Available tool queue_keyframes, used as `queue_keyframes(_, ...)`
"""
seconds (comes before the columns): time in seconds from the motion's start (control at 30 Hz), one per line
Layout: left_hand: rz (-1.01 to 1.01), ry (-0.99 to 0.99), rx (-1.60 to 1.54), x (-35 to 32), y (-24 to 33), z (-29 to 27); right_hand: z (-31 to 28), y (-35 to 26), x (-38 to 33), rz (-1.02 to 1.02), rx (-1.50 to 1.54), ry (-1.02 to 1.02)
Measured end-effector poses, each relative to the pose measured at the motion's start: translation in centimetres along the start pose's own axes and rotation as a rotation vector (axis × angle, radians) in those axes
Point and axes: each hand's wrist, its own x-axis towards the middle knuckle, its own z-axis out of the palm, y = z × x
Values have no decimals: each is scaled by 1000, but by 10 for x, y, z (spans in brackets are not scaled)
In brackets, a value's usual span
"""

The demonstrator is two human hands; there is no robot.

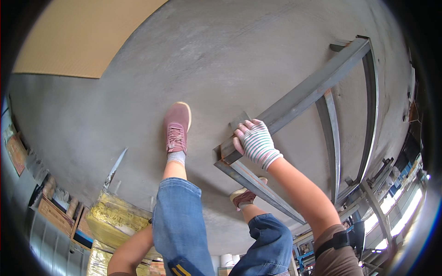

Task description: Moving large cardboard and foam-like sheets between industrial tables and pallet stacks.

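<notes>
My gloved right hand was clamped over the near corner of the steel frame, whose long bar ran away up-right across the floor.

Wide bare grey concrete floor lay open ahead and to the left, up to a flat tan cardboard sheet at the far left. On the right, a grey welded steel angle frame barred the way, though floor showed between its bars. The person's own legs in blue jeans and dusty-pink shoes blocked the near middle. Yellow plastic-wrapped bundles crowded the lower left.
</notes>
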Motion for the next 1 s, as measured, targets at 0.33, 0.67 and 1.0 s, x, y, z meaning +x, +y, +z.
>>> queue_keyframes(0.33, -168, 154, 57, -23, -28, -96, 68, -96, -88, 1027, 1129, 929)
queue_keyframes(0.67, -413, 101, 247, -24, -152, -154, 120, -99, -12, 1091, 2040, 881)
queue_keyframes(1.0, 31, 750, -865, -76, -116, -237, 78, -107, -12, 1251, 1952, 716)
